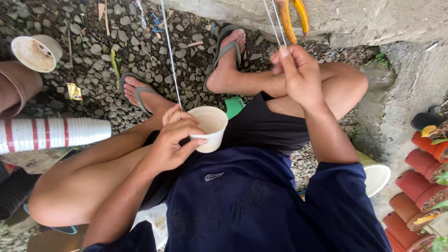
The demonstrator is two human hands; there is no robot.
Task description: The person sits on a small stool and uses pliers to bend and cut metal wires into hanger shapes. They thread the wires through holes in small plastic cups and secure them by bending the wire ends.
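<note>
We sit low over the gravel, knees bent, so both hands work right above the lap. Our left hand [170, 144] wraps a white paper cup [210, 127], thumb and fingers closed round its side, mouth tipped slightly up and away, held just above the dark shorts; that tilt keeps the opening facing the thin string [171, 60], which runs down from above and ends at the fingers by the cup rim — whether it passes through the cup we cannot tell. Our right hand [301, 77] is raised higher, grip pinched tight on two more thin strands [275, 21], pulling them taut, likely to keep them from tangling. Just above that, yellow-orange handles [294, 18] hang by the concrete wall. A stack of white cups with red bands [51, 134] lies on its side at left, within easy reach. Further out, one loose cup [36, 52] lies on the gravel [93, 46]. Terracotta pots [420, 186] line the right edge.
</note>
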